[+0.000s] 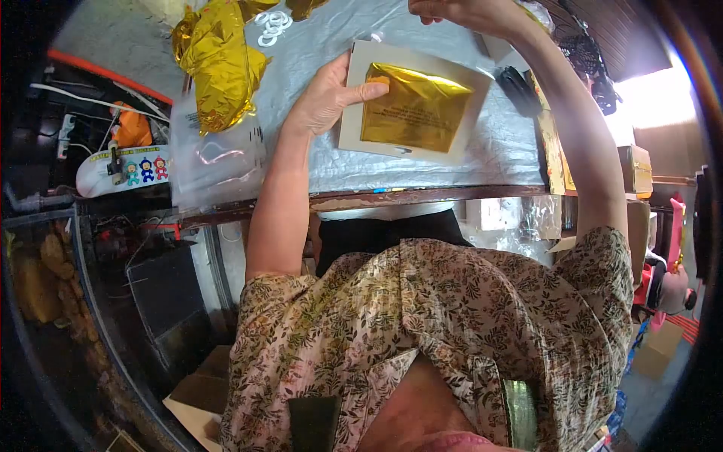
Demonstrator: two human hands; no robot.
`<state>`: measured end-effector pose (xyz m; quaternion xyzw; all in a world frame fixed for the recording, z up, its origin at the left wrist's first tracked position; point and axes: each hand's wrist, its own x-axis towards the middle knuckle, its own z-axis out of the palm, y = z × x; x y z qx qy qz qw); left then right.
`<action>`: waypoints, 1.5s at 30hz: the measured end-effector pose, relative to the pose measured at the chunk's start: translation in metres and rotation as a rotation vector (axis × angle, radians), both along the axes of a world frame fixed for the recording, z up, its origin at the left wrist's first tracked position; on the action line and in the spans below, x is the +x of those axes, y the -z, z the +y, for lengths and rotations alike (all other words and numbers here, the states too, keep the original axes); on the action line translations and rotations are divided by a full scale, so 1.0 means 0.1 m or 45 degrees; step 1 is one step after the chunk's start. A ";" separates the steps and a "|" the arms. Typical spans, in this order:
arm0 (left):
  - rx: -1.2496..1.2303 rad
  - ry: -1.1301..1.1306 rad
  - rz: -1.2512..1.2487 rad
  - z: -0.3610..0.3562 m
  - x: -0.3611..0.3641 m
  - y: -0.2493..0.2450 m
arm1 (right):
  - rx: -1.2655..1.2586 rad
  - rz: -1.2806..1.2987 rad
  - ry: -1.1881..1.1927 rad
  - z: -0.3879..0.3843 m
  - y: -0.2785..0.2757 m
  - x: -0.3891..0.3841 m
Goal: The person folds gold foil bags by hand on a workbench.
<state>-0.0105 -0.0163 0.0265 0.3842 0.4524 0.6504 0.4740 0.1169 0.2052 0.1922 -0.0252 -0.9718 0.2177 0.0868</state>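
My left hand (331,98) grips the left edge of a pale flat card (351,120), its thumb pressed on top. On the card lies a flat gold foil packet (418,109) with small printed text. My right hand (459,11) is raised beyond the card at the top edge of the view, its fingers curled; whatever it may hold is cut off. Crumpled gold foil (226,64) lies left of my left hand, with several white rings (274,25) beside it.
The table has a silvery cover (339,169). Clear plastic bags (218,162) lie at its left edge, above a power strip (66,135). A black object (518,89) rests right of the card. A cardboard box (636,169) stands at the right.
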 end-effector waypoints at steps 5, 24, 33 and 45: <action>-0.008 -0.090 0.048 0.03 -0.02 0.04 | 0.001 0.078 -0.044 -0.03 0.05 0.02; 0.150 -0.357 0.582 0.08 0.04 0.02 | 0.285 0.149 -0.084 -0.46 0.12 0.18; 0.167 -0.208 0.410 0.08 0.09 0.02 | 0.031 0.016 -0.014 -0.37 0.17 0.08; 0.209 -0.258 0.519 0.08 0.08 0.07 | 0.338 0.028 -0.272 -0.44 0.55 -0.14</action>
